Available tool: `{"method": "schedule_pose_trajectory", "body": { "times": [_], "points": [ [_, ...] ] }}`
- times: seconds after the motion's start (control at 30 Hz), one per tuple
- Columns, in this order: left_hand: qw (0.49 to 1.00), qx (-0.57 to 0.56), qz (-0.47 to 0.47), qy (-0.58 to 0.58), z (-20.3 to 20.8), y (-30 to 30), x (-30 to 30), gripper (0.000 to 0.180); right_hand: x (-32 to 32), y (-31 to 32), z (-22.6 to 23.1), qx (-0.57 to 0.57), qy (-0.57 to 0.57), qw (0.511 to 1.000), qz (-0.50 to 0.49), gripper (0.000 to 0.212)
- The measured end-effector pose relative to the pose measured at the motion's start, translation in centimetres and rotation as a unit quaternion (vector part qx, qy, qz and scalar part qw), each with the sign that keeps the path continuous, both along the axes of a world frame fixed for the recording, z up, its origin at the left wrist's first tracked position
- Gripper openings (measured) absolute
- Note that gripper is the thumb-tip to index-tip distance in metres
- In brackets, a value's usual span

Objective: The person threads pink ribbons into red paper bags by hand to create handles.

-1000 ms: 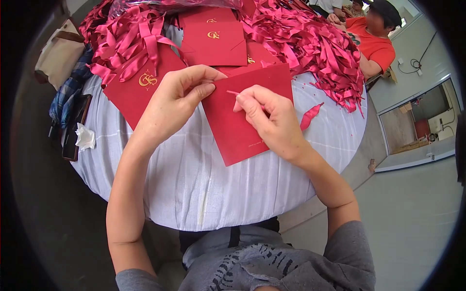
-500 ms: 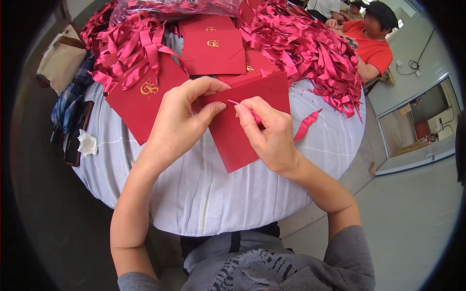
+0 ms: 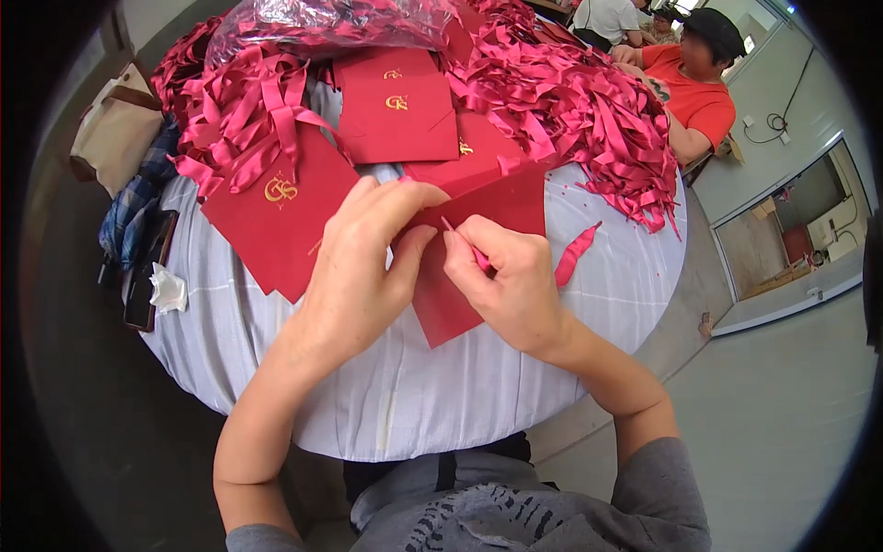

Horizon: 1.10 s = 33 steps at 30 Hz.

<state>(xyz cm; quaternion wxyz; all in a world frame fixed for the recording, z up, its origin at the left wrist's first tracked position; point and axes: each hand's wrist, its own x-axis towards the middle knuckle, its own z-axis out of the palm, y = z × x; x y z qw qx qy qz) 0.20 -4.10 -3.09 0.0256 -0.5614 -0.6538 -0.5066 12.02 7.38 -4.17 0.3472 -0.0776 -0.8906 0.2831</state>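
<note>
Across the table (image 3: 441, 409), clear bag (image 3: 317, 20), ribbons (image 3: 377, 39) showing through, left hand (image 3: 366, 258) gripping red card (image 3: 510, 204), right hand (image 3: 506, 276) pinching pink ribbon (image 3: 482, 260)

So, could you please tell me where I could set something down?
Bare cloth lies between the forearms, nearer than the held red folder, and right of the ribbon strip. The far side is crowded with ribbon heaps and folders; a phone and tissue line the left edge.
</note>
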Motion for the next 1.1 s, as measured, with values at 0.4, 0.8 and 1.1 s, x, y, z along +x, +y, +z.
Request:
{"method": "schedule_pose_trajectory", "body": {
  "times": [0.4,0.8,1.1],
  "points": [
    [0.997,0.016,0.002,0.072,0.2,0.6,1.1,0.032,1.2,1.4,1.7,-0.230,-0.129,0.962,0.074,0.021],
    [0.993,0.011,0.002,0.116,0.4,1.1,1.9,0.035,0.7,0.8,1.7,-0.117,-0.051,0.991,0.027,0.012],
    [0.993,0.048,0.004,0.112,1.5,0.5,1.1,0.036,1.5,1.6,4.1,0.258,0.099,0.956,-0.099,0.039]
  ]
}}
